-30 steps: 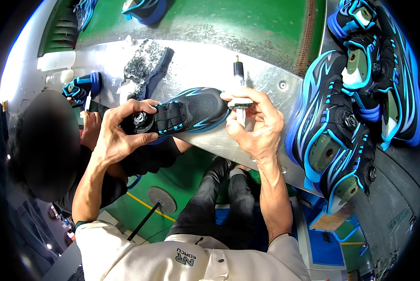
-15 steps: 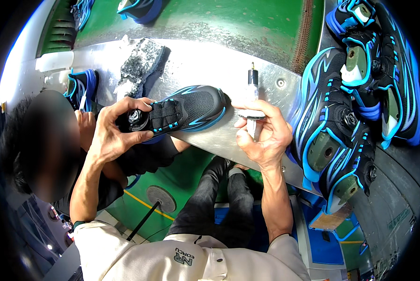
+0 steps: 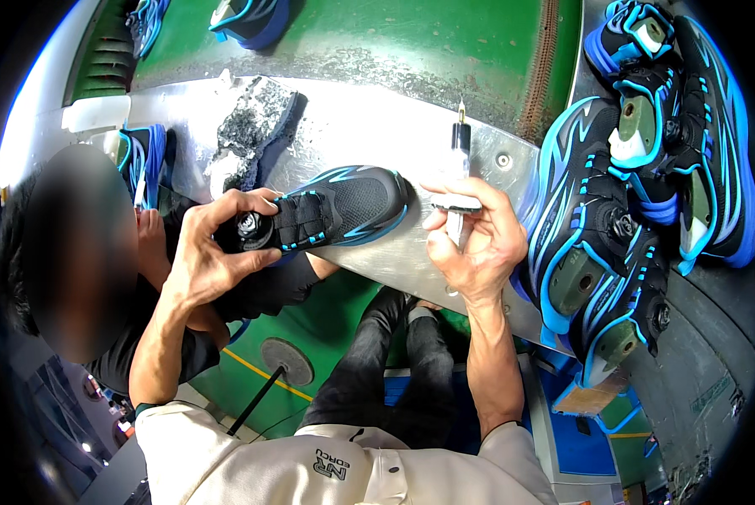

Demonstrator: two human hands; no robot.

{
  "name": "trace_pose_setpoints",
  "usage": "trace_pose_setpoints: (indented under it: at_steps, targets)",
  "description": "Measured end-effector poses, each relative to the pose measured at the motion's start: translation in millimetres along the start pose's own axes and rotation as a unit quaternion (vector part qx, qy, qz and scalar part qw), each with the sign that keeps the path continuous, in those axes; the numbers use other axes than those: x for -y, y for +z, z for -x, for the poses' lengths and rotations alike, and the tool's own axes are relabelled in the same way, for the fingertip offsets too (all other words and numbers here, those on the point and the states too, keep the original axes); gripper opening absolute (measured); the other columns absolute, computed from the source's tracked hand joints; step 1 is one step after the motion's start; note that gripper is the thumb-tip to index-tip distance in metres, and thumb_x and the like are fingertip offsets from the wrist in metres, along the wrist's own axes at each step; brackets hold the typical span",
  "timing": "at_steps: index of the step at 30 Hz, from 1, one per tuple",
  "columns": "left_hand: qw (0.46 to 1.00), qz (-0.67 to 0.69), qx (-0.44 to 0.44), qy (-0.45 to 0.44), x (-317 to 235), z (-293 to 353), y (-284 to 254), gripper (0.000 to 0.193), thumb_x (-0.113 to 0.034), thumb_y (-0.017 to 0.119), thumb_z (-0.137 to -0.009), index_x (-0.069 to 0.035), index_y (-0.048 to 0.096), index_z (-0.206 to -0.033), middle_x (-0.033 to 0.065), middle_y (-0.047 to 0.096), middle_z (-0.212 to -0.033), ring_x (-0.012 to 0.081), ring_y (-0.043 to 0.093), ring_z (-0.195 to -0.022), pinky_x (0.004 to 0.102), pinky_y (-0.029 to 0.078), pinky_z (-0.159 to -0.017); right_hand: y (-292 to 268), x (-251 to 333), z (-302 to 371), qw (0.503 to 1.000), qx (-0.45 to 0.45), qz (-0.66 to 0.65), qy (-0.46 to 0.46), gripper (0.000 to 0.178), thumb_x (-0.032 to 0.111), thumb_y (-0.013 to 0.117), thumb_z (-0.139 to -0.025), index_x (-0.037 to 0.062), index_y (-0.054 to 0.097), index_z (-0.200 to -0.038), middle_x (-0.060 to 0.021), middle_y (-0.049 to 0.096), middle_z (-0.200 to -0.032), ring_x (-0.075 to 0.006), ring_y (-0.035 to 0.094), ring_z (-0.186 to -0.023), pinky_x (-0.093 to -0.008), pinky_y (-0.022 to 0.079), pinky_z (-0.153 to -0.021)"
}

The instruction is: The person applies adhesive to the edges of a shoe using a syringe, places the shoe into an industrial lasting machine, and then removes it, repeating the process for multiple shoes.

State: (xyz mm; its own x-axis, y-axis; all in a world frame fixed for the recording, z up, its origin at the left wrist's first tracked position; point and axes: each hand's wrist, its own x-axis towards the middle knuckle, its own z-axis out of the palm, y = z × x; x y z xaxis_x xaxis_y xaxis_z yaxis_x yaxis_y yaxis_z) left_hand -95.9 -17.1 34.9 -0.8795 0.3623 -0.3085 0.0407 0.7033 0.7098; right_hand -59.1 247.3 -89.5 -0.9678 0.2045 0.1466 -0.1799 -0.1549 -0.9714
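My left hand [image 3: 217, 240] grips a black and blue sports shoe [image 3: 339, 206] around its collar, thumb and fingers on either side of a round black lacing dial [image 3: 253, 227]. The toe points right, over the metal tabletop. In my right hand [image 3: 478, 244] is a syringe [image 3: 460, 153] with a clear barrel, a black collar and a thin needle pointing away from me. Its pale flange shows between my fingers, and the plunger runs down toward my thumb. The needle is apart from the shoe.
Several similar shoes [image 3: 579, 202] are piled at the right. A rough grey-black block [image 3: 255, 126] lies on the metal table [image 3: 377, 101]. Behind it runs a green belt [image 3: 411, 42] carrying another shoe [image 3: 255, 21]. A person [image 3: 154, 244] sits close on the left beside a shoe [image 3: 146, 156].
The shoe in my left hand has shifted slightly right and toward me. The syringe tip has moved a little right and away. Both grips stay the same.
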Motion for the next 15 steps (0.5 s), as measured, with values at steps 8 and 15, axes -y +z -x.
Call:
trace_pose_setpoints:
  at_steps: [8,15]
  targets:
    - [1.0,0.0,-0.016,0.003,0.7,6.4,6.9,0.043,0.0,0.078,-0.058,0.0,0.059,-0.097,0.0189,0.066,-0.111,0.024,0.066,-0.097,0.0314,0.048,-0.089,12.1,-9.3,-19.4,0.998,0.046,0.033,0.017,0.039,0.004,0.066,-0.062,0.0051,0.066,-0.101,-0.0013,0.071,-0.088,-0.0077,0.057,-0.057,-0.0216,0.049,-0.057]
    - [1.0,-0.001,-0.012,0.001,1.9,4.4,7.5,0.044,0.0,0.079,-0.058,0.001,0.059,-0.097,0.0191,0.066,-0.111,0.0245,0.066,-0.098,0.0322,0.048,-0.089,7.9,-11.2,-22.7,0.995,0.081,0.061,0.006,0.039,0.006,0.067,-0.061,0.0055,0.066,-0.1,-0.0025,0.071,-0.085,-0.01,0.059,-0.057,-0.0231,0.05,-0.057]
